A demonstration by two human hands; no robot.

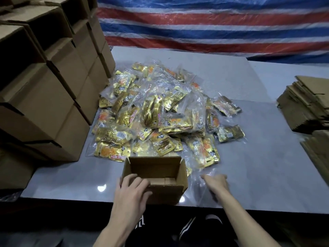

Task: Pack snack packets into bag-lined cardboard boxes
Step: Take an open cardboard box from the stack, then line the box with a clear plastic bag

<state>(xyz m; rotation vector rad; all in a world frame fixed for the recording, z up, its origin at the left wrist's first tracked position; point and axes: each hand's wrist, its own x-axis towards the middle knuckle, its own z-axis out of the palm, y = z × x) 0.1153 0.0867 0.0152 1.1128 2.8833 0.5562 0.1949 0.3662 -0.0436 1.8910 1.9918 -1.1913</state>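
Far left, stacked boxes [44,86], made up and piled high, stand against the bench [71,179] edge, likely parked out of reach of the work. Beside them, mid-bench, is a loose heap of packets [156,113]: gold foil with orange panels, grouped inside clear film, glossy and slippery-looking, probably prone to sliding. Just in front of the heap sits one open box [165,168], flaps up, close to the near edge so it can be filled from above; its inside shows bare cardboard, with no liner seen yet. The left hand [131,189] grips its near-left corner, fingers over the rim and thumb on the outer face, seemingly to steady it. Right of the box lies a clear bag [200,195], crumpled on the bench; the right hand [216,182] rests at its top, fingers curled away from view, so I cannot tell whether it pinches the film. Lining looks like the step in hand. Far right, flat cardboard [306,107] is piled, apparently as stock.
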